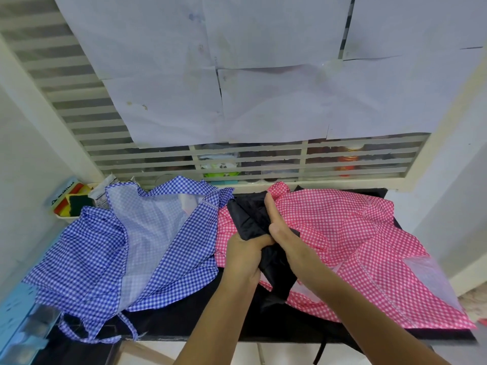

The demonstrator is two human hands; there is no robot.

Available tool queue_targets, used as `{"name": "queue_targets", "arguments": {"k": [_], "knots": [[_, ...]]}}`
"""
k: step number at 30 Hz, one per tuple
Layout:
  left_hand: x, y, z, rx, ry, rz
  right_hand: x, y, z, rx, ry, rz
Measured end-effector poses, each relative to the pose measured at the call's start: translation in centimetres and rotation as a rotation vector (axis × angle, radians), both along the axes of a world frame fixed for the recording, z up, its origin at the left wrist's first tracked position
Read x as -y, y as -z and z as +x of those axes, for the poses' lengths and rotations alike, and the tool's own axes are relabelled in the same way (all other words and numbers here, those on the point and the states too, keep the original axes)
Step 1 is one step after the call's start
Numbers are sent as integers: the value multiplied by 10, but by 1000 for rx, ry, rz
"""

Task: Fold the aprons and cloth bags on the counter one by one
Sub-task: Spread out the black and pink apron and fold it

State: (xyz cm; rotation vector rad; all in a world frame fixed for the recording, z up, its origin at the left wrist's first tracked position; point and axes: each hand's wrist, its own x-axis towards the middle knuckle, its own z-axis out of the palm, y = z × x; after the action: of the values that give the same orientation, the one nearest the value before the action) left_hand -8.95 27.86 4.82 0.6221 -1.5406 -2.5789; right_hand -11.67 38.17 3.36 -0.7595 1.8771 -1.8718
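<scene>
A black cloth (250, 217) lies bunched in the middle of the dark counter (200, 317), between two gingham aprons. My left hand (245, 256) grips its near part, fingers curled round the fabric. My right hand (276, 225) lies edge-on along the cloth with straight fingers pointing away, pressing on it. The blue-and-white checked apron (110, 256) is spread crumpled on the left, its ties hanging over the front edge. The pink-and-white checked apron (350, 246) is spread on the right, partly under the black cloth.
A small tray with sponges (72, 201) and a packet stands at the back left. A louvred window (237, 164) covered with paper sheets rises behind the counter. A light-blue container (18, 320) is at the lower left. White walls close both sides.
</scene>
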Motion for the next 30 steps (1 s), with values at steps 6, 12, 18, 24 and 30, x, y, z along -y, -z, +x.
{"name": "queue_targets", "arguments": {"k": [6,12,18,24,30], "knots": [[13,-2,-15,78,49,-11,-32,-11,-28,-25,55,42],[18,-3,-17,97,296,-61,-49,-15,-49,204,-84,159],[20,4,-17,127,409,-100,-48,0,-47,569,-135,159],[20,9,-15,154,468,-98,-48,2,-39,438,-80,87],[24,17,-5,238,525,35,-51,13,-38,389,-37,-16]]}}
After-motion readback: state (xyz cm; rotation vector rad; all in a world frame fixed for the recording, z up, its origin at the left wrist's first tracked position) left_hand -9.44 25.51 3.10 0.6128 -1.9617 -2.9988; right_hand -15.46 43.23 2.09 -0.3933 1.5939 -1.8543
